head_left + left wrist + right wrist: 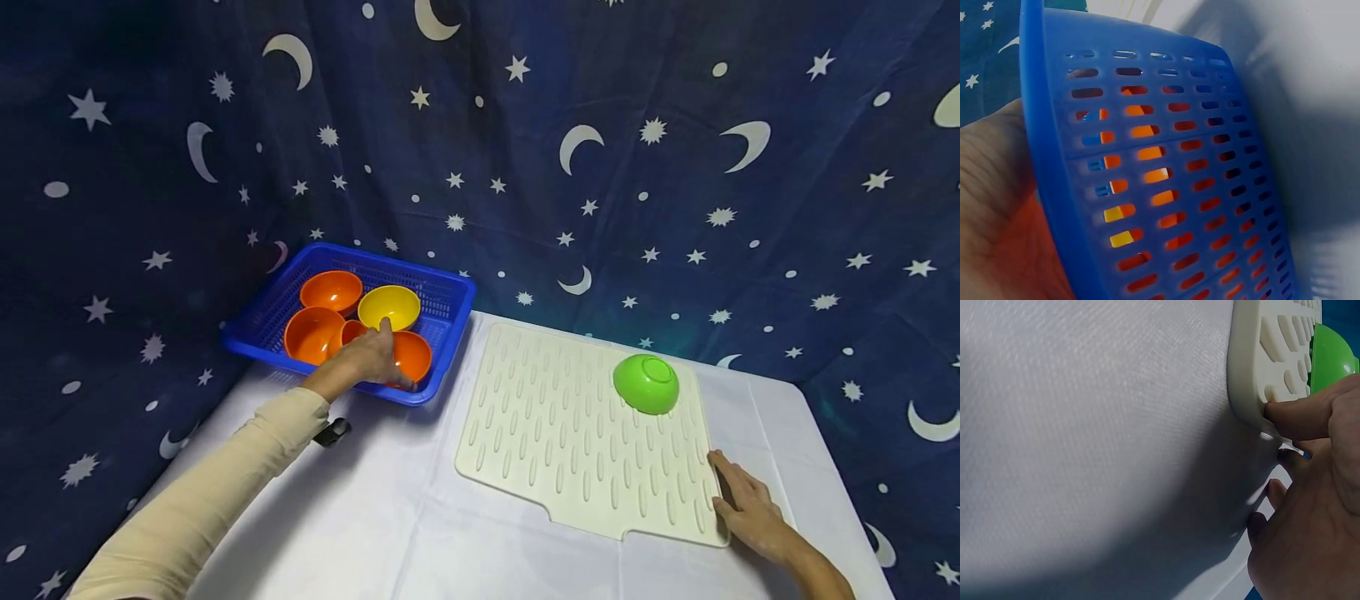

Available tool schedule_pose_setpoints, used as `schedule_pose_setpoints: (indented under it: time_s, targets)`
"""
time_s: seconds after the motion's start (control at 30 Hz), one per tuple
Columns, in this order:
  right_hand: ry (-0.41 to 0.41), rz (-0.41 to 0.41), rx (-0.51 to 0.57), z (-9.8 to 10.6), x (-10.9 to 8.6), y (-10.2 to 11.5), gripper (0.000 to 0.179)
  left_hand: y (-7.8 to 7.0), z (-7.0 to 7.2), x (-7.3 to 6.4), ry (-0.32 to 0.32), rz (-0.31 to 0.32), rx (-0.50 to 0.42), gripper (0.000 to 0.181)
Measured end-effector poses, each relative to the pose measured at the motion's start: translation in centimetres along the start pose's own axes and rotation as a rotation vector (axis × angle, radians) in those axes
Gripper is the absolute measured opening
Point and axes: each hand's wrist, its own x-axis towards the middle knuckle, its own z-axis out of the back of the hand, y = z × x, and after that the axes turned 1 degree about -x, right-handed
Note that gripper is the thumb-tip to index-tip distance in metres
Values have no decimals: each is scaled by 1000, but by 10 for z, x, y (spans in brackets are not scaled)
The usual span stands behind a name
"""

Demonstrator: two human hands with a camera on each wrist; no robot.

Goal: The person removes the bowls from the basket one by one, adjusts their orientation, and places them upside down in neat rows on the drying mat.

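My left hand (367, 358) reaches over the near side of a blue basket (258, 350), thumb and forefinger spread across an orange bowl (414, 357). A firm hold on that bowl does not show; the basket wall and rim hide part of the hand in the left wrist view. Around it in the basket are more orange bowls (332, 292) and a yellow bowl (397, 304). My right hand (753, 508) touches the right edge of a cream drying mat (555, 442), near its front corner. Upside down on the mat's far right lies a green bowl (643, 385).
White cloth (360, 517) covers the table. A dark curtain (495, 133) with moons and stars hangs behind and at both sides. Below the left sleeve a small black object (333, 432) shows, partly hidden.
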Motion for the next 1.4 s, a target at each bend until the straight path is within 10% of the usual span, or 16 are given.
schedule_pose_setpoints:
  time_s: [1.4]
  targets:
    - [-41,-13,-56,-9,3,5,62,9,-14,-10,-369,-78,-170,108]
